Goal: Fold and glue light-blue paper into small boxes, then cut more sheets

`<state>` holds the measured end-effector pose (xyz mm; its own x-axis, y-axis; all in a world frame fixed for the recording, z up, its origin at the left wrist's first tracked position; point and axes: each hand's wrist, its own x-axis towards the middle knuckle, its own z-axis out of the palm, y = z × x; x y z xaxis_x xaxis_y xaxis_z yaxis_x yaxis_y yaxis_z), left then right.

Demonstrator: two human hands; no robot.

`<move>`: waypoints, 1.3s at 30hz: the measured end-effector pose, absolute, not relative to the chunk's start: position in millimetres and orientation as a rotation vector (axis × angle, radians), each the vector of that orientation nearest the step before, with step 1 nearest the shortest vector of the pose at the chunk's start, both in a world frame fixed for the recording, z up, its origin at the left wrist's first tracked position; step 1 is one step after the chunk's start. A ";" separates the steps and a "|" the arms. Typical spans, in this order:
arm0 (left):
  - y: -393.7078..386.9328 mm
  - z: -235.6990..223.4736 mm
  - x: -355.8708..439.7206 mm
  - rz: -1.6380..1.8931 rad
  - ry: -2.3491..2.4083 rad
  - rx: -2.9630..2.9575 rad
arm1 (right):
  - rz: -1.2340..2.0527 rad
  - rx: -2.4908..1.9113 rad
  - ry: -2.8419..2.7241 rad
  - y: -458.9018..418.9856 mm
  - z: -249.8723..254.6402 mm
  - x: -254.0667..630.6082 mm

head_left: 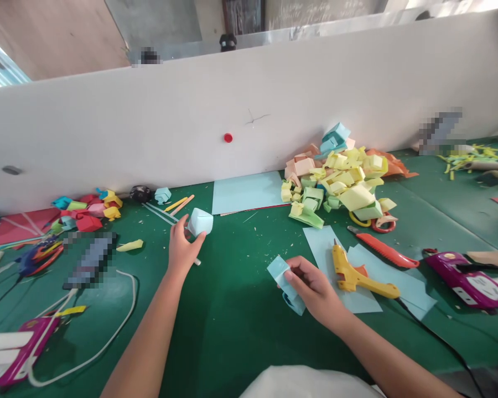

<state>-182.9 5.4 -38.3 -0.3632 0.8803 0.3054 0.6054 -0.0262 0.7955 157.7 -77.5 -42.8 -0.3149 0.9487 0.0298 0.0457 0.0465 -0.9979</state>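
Between the thumb and fingers of my left hand (185,241) is a light blue folded paper cube (201,221), lifted a little over the green table. My right hand (313,284) pinches a light blue folded paper strip (279,268), and part of it curls out below the fingers. To the right of that hand, a yellow glue gun (348,273) lies on light blue paper sheets (363,301). A red utility knife (385,250) rests just behind the glue gun. White glue sticks lie behind my left hand, partly covered by it.
A heap of folded yellow, green and peach paper pieces (348,182) leans near the white partition (170,127). Scissors (384,222) stick out beneath it. On the left are colourful paper pieces (89,213), a phone (91,260) and its white cable (135,293). A black cord trails from the glue gun.
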 end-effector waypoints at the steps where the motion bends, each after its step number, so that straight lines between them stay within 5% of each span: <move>1: 4.7 -37.7 -177.7 1.374 1.868 1.516 | 1.354 -1.068 -1.501 -77.3 -44.2 158.3; 11: -45.1 -19.6 -89.4 1.138 0.743 0.888 | 0.722 -1.023 -1.830 -77.0 -31.0 169.7; 20: -56.1 -22.0 -70.3 1.012 0.525 0.727 | 0.246 -0.880 -2.051 -73.1 11.2 172.3; 39: -59.7 -37.9 -61.3 1.205 0.642 0.902 | 1.243 -1.220 -1.653 -73.6 22.1 153.7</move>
